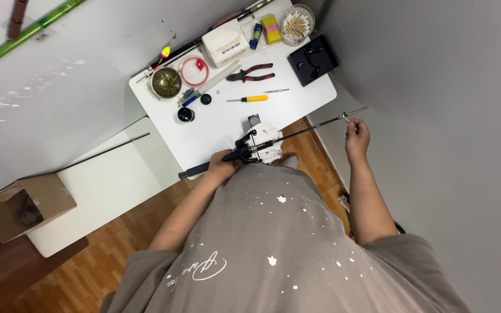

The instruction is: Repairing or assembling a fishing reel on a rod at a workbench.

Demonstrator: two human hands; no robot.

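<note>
A black fishing rod [302, 132] lies across the front edge of a white table [215, 127], its reel [246, 148] resting by a white cloth [269, 146]. My left hand [222, 167] grips the rod's handle just behind the reel. My right hand [356, 136] is raised to the right of the table and pinches the thin metal tip section of the rod [352, 115] between its fingers.
On the table lie red-handled pliers [251, 73], a yellow screwdriver [250, 99], a small black jar [185, 115], a green bowl [166, 83], a white box [225, 44], a cup of cotton swabs [296, 24] and a black tray [312, 59]. A lower white bench [100, 191] carries a cardboard box [23, 206] and a thin rod [105, 150].
</note>
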